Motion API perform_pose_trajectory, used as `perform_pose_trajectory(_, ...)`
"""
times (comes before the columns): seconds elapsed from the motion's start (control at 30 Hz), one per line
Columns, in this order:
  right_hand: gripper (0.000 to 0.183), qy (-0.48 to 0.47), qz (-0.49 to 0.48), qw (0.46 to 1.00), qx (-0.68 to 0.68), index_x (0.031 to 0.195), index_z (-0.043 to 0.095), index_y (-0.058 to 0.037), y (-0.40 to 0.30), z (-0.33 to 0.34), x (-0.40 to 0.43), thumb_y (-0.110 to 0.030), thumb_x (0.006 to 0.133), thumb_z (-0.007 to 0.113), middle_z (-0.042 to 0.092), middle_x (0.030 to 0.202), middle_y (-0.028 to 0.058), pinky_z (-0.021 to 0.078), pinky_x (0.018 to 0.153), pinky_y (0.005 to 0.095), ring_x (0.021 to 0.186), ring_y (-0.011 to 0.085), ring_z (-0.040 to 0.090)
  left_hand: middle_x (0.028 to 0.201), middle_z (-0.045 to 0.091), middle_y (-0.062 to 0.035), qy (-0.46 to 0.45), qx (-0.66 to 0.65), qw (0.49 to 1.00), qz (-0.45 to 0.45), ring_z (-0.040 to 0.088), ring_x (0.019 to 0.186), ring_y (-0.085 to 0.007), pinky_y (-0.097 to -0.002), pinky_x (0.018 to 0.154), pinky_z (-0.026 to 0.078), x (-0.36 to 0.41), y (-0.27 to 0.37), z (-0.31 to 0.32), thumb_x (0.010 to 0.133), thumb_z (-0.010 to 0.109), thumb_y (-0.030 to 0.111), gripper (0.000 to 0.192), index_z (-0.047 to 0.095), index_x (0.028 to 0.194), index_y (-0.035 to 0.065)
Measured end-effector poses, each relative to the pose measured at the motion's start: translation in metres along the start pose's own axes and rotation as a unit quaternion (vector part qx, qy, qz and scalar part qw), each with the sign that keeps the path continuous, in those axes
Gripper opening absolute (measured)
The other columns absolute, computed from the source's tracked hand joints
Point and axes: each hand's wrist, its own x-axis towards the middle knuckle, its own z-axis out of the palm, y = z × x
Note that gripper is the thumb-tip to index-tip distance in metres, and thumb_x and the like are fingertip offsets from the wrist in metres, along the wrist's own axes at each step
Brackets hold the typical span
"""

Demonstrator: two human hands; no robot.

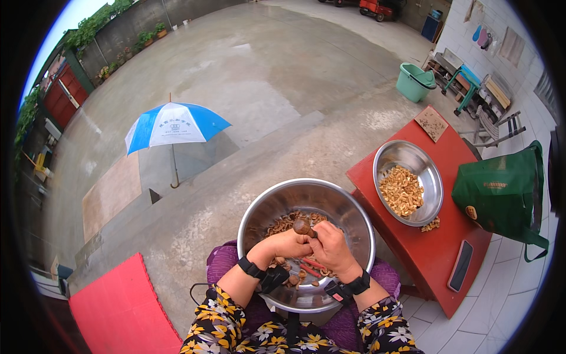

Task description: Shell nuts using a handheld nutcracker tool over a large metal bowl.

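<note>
My right hand (332,247) grips a tool with a rounded wooden handle (302,226); its working end is hidden by my fingers. Against it, my left hand (283,244) has its fingertips drawn together; whatever they pinch cannot be made out. Both hands are over a large stainless steel basin (359,217) at my lap. Broken walnut shells (283,222) lie in the basin. Nearer me in it are whole-looking walnuts (293,279) and a red-handled tool (311,270), partly covered by my right hand.
On my right, a red table (411,261) carries a steel bowl (435,186) of walnut kernels (401,190), a phone (460,265), a cardboard piece (431,124) and a green bag (497,190). An open umbrella (177,124) stands ahead left, near a concrete step. A red mat (124,309) lies at left.
</note>
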Motion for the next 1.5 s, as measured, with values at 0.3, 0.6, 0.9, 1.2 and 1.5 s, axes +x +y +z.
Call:
perform_pose_trajectory(0.3,0.007,0.011,0.046,0.997,0.06,0.074,0.046,0.0022,0.0,-0.001,0.003,-0.004,0.073,0.049,0.043,0.067,0.0157,0.0358,0.05,0.0321,0.058,0.0312,0.045,0.054,0.052,-0.0045,-0.036,-0.078,0.985,0.148,0.047,0.053,-0.0089,-0.025,0.05,0.04,0.019,-0.034,0.006,0.073,0.049,0.007,0.012,0.055,0.073,-0.0035)
perform_pose_trajectory(0.6,0.015,0.027,0.091,0.986,0.135,0.071,0.045,0.0038,0.006,0.004,0.0,-0.01,0.078,0.047,0.041,0.066,0.0148,0.0359,0.053,0.0315,0.059,0.0292,0.044,0.052,0.046,0.0015,-0.063,-0.104,0.984,0.128,0.042,0.049,-0.0057,-0.0222,0.044,0.035,0.02,-0.036,0.007,0.075,0.048,0.009,0.015,0.052,0.067,-0.0028)
perform_pose_trajectory(0.9,0.02,0.045,0.066,0.985,0.153,0.066,0.042,0.0046,0.007,0.008,0.002,-0.01,0.077,0.049,0.038,0.063,0.0137,0.0328,0.05,0.0308,0.055,0.0244,0.04,0.057,0.053,-0.0033,0.007,-0.058,0.977,0.208,0.05,0.053,-0.0087,-0.0219,0.049,0.04,0.021,-0.039,0.014,0.075,0.049,0.008,0.013,0.056,0.073,-0.0031)
perform_pose_trajectory(1.2,0.013,0.014,0.08,0.987,0.139,0.075,0.049,0.0044,-0.006,0.0,0.005,-0.008,0.077,0.049,0.045,0.072,0.0141,0.0374,0.056,0.0301,0.063,0.0262,0.046,0.063,0.054,-0.002,-0.028,-0.155,0.974,0.162,0.05,0.062,-0.0068,-0.0214,0.053,0.042,0.015,-0.025,0.014,0.074,0.051,0.006,0.01,0.055,0.077,-0.0027)
perform_pose_trajectory(1.5,0.014,0.027,0.082,0.984,0.156,0.073,0.047,0.0032,-0.004,0.0,0.007,-0.009,0.079,0.048,0.043,0.067,0.0105,0.0354,0.053,0.0281,0.059,0.0214,0.044,0.057,0.05,0.0007,-0.026,-0.074,0.988,0.131,0.047,0.053,-0.0071,-0.0214,0.049,0.04,0.018,-0.03,0.013,0.075,0.049,0.009,0.013,0.055,0.072,-0.0021)
